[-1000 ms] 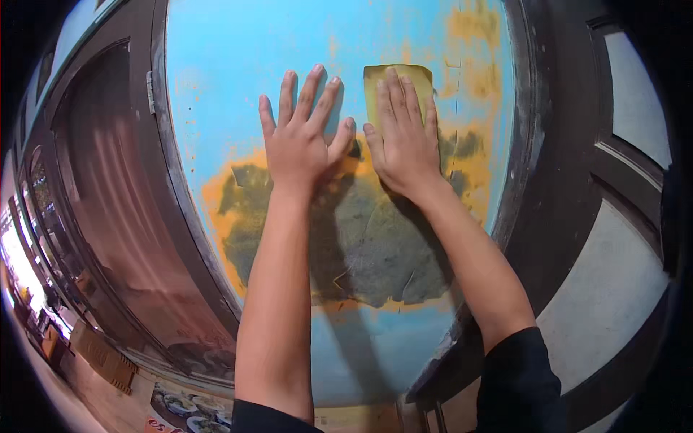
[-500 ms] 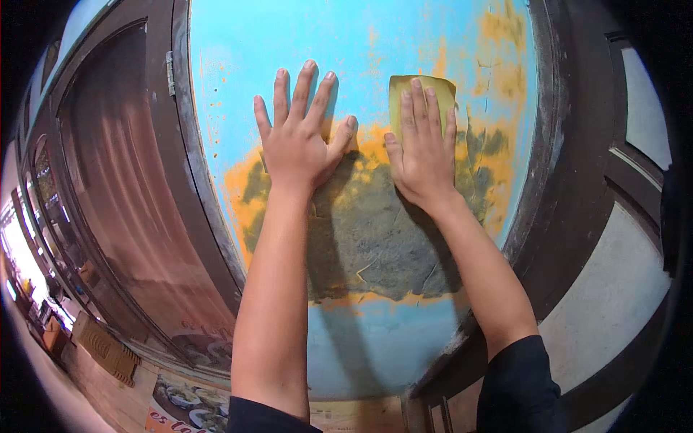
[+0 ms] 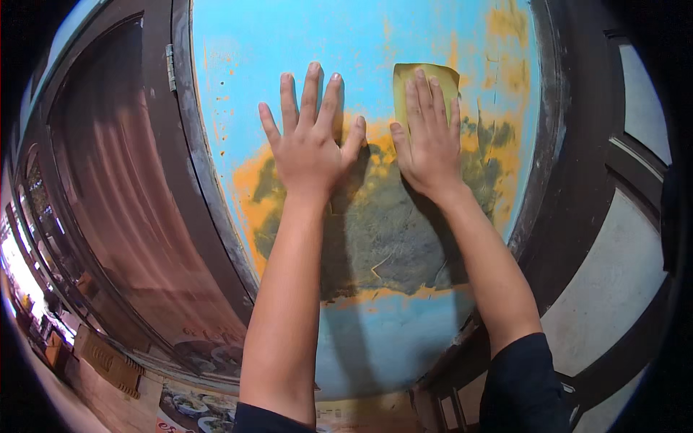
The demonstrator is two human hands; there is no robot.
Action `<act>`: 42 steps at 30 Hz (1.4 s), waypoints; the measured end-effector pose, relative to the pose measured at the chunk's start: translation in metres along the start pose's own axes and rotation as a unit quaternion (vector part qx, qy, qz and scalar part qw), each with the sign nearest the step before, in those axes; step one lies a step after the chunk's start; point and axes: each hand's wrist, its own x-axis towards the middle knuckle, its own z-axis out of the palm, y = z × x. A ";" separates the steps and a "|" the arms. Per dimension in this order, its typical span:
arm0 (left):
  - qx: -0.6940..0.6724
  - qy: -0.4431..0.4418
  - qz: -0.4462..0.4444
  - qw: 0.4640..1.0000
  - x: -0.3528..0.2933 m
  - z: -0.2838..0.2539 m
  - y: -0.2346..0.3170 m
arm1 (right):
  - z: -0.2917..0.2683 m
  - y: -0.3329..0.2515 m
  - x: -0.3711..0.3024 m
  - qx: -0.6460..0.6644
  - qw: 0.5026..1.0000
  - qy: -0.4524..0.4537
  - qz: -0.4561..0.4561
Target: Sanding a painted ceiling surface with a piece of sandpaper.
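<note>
Upright before me stands a light blue panel (image 3: 390, 339) with peeling paint and a rough dark grey-brown patch (image 3: 375, 231) edged in orange. My left hand (image 3: 310, 155) lies spread on it, fingers apart and pointing up, across the patch's upper left border. To its right, my right hand (image 3: 432, 144) presses flat on a yellowish-green sheet of sandpaper (image 3: 447, 81), fingers stretched upward. The sandpaper's top edge and corners show past the fingertips; the rest is hidden beneath the hand. Both arms reach up from below.
Dark wooden framing (image 3: 209, 187) borders the panel, with a metal hinge (image 3: 171, 68) at the upper left. Left of it is a glazed door panel with a pinkish curtain (image 3: 137, 209). Pale panels (image 3: 613, 267) sit at the right. A printed food poster (image 3: 191, 408) lies low at the left.
My right hand and the sandpaper have slid slightly up the panel. The left hand stays spread in nearly the same spot. The whole view has shifted a little.
</note>
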 end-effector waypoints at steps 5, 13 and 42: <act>-0.002 -0.004 -0.002 1.000 -0.001 0.001 0.001 | -0.003 0.008 0.016 0.003 1.000 -0.005 -0.014; 0.006 -0.013 -0.002 1.000 -0.001 -0.001 0.003 | 0.000 0.002 0.006 0.005 1.000 0.022 0.004; 0.030 0.010 -0.006 0.999 0.013 -0.003 -0.030 | -0.013 -0.014 0.049 0.088 0.989 -0.113 0.041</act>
